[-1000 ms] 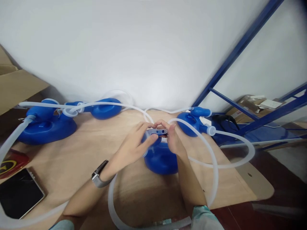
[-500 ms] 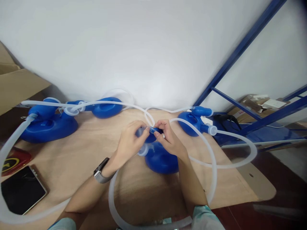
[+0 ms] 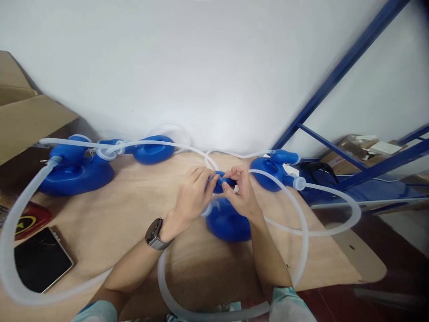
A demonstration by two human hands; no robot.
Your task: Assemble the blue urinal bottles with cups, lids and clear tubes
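Observation:
Fingertips of my left hand [image 3: 192, 192] and my right hand [image 3: 244, 192] meet in a pinch over the middle of the table. Between them is a small clear plastic piece [image 3: 220, 180], its exact kind too small to make out. Just below lies a blue plastic urinal bottle [image 3: 228, 223], partly covered by my right hand. A blue part of it shows behind my fingers. Near my left palm, a translucent cap or funnel [image 3: 207, 210] is partly hidden. A white hose [image 3: 304, 241] loops round my right forearm.
More blue bottles with hoses lie at the left [image 3: 77, 179], the back [image 3: 154, 150] and the right [image 3: 266, 174]. A dark-screened tablet [image 3: 43, 259] and a red package [image 3: 36, 219] are at left. A cardboard box [image 3: 36, 116] stands behind; a blue metal frame [image 3: 335, 80] rises at right.
The view has shifted slightly, so the scene sits a little further right. My left wrist has turned, showing the watch face. Both hands stay pinched together at the small piece.

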